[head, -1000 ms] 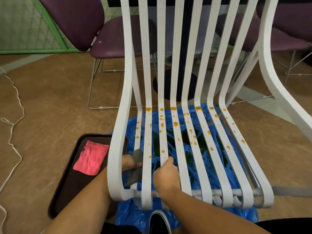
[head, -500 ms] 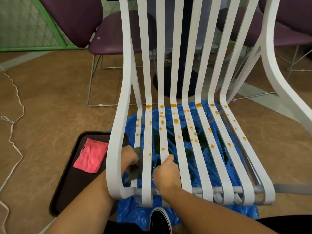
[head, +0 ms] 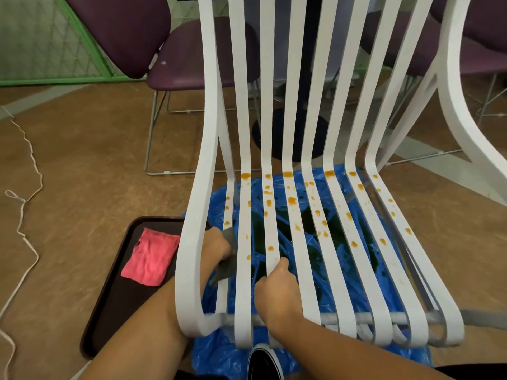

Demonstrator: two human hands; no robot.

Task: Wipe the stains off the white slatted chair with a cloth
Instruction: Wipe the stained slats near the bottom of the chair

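The white slatted chair [head: 333, 242] fills the middle of the view, its seat slats dotted with orange stains [head: 292, 200]. My left hand [head: 215, 246] reaches in behind the thick left frame slat and grips a grey cloth [head: 228, 263] against the narrow slat next to it. Part of that hand is hidden by the frame. My right hand [head: 277, 292] grips the front part of a seat slat near the left, fingers curled round its edge.
A dark tray [head: 115, 292] on the floor at left holds a pink cloth [head: 151, 260]. Blue plastic sheeting [head: 356, 270] lies under the chair. Purple chairs [head: 175, 50] stand behind. A white cord [head: 24, 204] trails over the brown floor at far left.
My left hand with the grey cloth has slid slightly forward along the narrow left slat. My right hand keeps its hold on the slat.
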